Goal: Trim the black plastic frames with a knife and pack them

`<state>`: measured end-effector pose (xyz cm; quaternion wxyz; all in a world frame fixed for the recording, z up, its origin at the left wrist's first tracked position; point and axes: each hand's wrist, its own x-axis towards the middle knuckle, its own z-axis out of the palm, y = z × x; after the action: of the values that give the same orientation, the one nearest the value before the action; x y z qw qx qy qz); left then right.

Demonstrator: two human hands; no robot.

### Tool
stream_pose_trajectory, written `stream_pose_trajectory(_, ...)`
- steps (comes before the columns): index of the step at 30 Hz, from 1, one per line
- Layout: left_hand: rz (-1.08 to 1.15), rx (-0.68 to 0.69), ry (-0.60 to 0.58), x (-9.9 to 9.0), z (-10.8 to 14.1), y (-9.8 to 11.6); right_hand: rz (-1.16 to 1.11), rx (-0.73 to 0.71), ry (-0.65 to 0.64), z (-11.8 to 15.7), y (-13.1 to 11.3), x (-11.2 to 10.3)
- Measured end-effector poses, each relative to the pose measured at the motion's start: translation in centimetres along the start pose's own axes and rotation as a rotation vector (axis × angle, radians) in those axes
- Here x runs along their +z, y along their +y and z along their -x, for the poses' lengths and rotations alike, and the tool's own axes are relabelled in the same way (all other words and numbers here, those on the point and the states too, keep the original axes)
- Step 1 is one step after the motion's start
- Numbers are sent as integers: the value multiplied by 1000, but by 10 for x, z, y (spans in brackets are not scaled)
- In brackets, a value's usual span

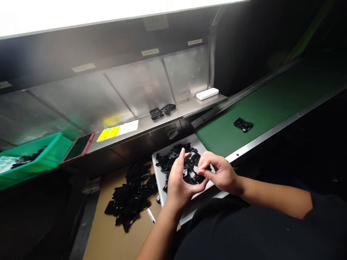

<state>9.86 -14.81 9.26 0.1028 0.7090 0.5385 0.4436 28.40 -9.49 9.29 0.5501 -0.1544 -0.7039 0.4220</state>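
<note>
Over a white tray (157, 177), my left hand (180, 182) grips a black moulded plastic part (193, 158) by its edges, thumb and fingers spread around it. My right hand (221, 171) is closed in a pinch at the right side of the same part, its fingertips covering that edge. Fine details between the fingertips are too small to make out. More black plastic parts (173, 153) lie loose in the tray beneath both hands. To the left, a heap of similar black pieces (132, 198) rests on brown cardboard (108, 238).
A green conveyor belt (271, 104) runs off to the right, carrying one black part (243, 124). Along a metal shelf (187, 108) are two black parts (162, 111), a white device (207, 94), yellow labels (108, 133) and a phone (79, 147). A green bin (54, 151) stands left; a pen (151, 215) lies on the cardboard.
</note>
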Motion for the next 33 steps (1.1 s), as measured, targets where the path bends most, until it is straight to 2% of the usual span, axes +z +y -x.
stream_pose_trajectory(2,2,9,-9,-21,12,-18,13,-37,1,3,7,30)
stream_pose_trajectory(4,15,-13,-39,-39,27,-37,11,-5,-3,8,15,59)
stream_pose_trajectory(8,22,-123,-108,-63,64,-81,-67,253,-37,14,36,109)
stream_pose_trajectory(11,-86,-264,-104,-80,90,-127,-116,332,17,8,52,136)
stream_pose_trajectory(14,-250,-419,-21,-104,108,-184,-97,341,62,-3,66,148)
stream_pose_trajectory(17,-361,-590,75,-131,118,-240,-34,344,61,-10,78,146)
stream_pose_trajectory(19,-421,-704,101,-145,122,-270,30,337,61,-14,83,142)
stream_pose_trajectory(21,-454,-792,94,-154,125,-291,96,309,42,-24,87,139)
stream_pose_trajectory(23,-460,-834,85,-158,127,-303,159,252,-11,-43,89,140)
stream_pose_trajectory(25,-450,-831,95,-159,130,-308,224,171,-98,-73,92,148)
stream_pose_trajectory(29,-430,-771,182,-156,133,-307,390,1,-287,-166,107,181)
stream_pose_trajectory(33,-433,-655,310,-164,128,-296,607,-40,-416,-261,136,221)
